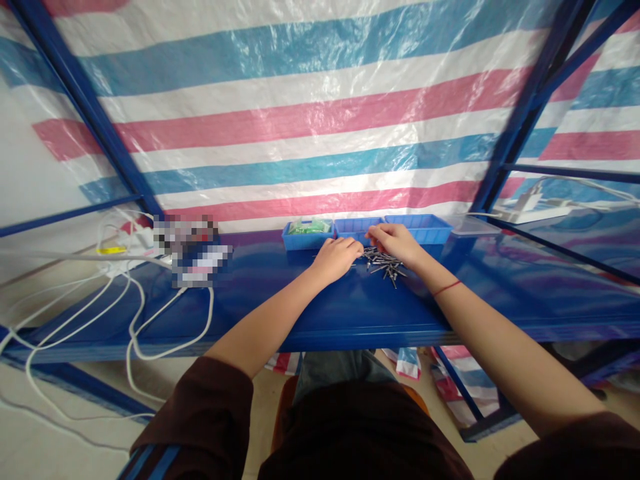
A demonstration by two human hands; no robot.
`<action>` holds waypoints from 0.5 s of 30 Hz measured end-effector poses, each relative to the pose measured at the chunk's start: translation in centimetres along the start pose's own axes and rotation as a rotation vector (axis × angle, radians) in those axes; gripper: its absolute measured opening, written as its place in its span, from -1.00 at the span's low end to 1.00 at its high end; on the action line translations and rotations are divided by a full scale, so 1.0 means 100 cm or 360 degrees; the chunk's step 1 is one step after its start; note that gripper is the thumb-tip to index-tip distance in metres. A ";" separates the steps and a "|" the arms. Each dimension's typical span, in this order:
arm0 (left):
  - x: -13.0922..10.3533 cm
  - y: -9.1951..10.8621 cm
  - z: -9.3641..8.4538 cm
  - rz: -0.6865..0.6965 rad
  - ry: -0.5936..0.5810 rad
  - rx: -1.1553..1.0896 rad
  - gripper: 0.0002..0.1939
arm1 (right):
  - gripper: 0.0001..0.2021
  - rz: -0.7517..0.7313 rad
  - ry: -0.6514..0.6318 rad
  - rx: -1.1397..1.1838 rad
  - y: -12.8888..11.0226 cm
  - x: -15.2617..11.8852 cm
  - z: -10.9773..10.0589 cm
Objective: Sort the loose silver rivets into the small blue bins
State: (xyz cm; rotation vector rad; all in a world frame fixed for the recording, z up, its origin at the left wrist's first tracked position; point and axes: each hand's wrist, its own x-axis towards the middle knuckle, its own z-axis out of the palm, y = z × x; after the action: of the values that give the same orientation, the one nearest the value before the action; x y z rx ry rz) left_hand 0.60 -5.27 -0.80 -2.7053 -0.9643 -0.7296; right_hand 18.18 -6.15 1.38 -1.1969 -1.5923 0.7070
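Note:
A loose pile of thin, dark metal pieces (387, 261) lies on the blue tabletop. My left hand (339, 257) rests at the pile's left edge, its fingers curled together; what they hold, if anything, is hidden. Over the back of the pile, in front of the middle blue bin (357, 227), is my right hand (391, 239), with thumb and fingertips drawn together. Anything between them is too small to tell. The left blue bin (309, 244) holds a clear bag with green contents (309, 227). To the right stands another blue bin (425, 231).
Pixelated items (200, 257) and a white power strip (127, 257) with tangled white cables are at the left. A clear plastic lid or tray (475, 226) lies right of the bins. Another power strip (533, 211) sits at the far right, behind blue frame bars.

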 end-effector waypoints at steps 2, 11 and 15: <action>0.002 -0.002 0.003 -0.0134 0.0092 -0.0340 -0.80 | -0.80 -0.0087 -0.0103 0.0026 -0.002 -0.002 0.001; 0.007 -0.011 0.016 -0.0447 0.0341 -0.1423 -0.87 | -0.77 -0.0159 -0.0183 0.0156 -0.009 -0.010 0.009; 0.009 -0.011 0.020 -0.0483 0.0311 -0.1566 -0.83 | -0.79 -0.0192 -0.0169 0.0140 -0.007 -0.008 0.009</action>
State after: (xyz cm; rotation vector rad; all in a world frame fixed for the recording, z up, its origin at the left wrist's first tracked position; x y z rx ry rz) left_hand 1.29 -3.34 -2.06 -3.1417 -1.1958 -1.9136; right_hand 17.09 -7.02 1.41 -1.0050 -1.6883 0.7648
